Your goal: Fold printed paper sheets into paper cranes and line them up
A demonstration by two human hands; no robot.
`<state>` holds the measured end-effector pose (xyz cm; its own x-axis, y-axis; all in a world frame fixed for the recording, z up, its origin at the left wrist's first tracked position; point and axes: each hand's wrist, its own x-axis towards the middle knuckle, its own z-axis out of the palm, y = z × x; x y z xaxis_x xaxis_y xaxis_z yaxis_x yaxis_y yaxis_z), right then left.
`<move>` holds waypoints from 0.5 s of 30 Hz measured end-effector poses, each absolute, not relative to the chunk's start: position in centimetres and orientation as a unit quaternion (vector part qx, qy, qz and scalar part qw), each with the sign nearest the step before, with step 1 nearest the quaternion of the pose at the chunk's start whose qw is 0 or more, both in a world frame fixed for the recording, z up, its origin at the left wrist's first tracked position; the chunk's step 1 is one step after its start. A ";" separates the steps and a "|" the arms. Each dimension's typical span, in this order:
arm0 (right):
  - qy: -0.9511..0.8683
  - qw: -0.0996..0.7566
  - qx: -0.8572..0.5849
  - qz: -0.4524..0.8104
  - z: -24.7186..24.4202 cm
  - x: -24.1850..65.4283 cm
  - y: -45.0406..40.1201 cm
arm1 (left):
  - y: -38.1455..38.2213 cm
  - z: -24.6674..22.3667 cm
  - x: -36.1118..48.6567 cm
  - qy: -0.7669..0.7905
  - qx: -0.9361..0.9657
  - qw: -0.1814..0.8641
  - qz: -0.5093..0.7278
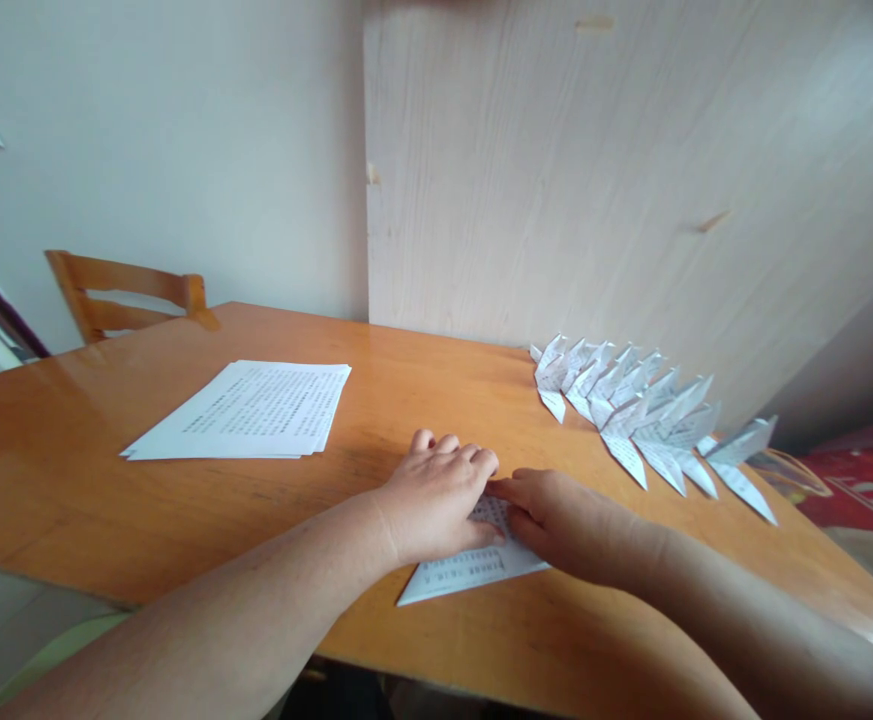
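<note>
A folded sheet of printed paper lies on the table near its front edge, below both my hands. My left hand rests over its left part with curled fingers, the thumb lying on the printed face. From the right, my right hand holds the paper down, with its index finger at the upper edge close to my left fingers and its thumb lower on the sheet. The paper's top part is hidden by my hands.
On the wooden table, a stack of printed sheets lies at the left. Several folded paper pieces stand in rows at the right. A wooden chair is behind the table at the left; a red bag sits beyond its right edge.
</note>
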<state>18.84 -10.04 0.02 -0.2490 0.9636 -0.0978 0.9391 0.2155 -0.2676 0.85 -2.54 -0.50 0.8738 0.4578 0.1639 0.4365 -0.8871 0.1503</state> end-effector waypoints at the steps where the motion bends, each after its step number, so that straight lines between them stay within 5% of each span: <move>1: -0.779 0.038 -0.612 0.135 0.1 18.9 -10.1 | -2.6 -0.5 0.9 0.231 0.966 0.053 0.100; 15: -0.775 0.015 -0.617 0.134 1.5 20.5 -12.4 | -2.5 -0.5 0.8 0.218 0.971 0.030 0.092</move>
<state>20.51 -12.38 1.52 -0.2376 0.9609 -0.1422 0.9529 0.2021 -0.2263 0.75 -2.49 -0.46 0.8882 0.4281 0.1668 0.4172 -0.9036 0.0976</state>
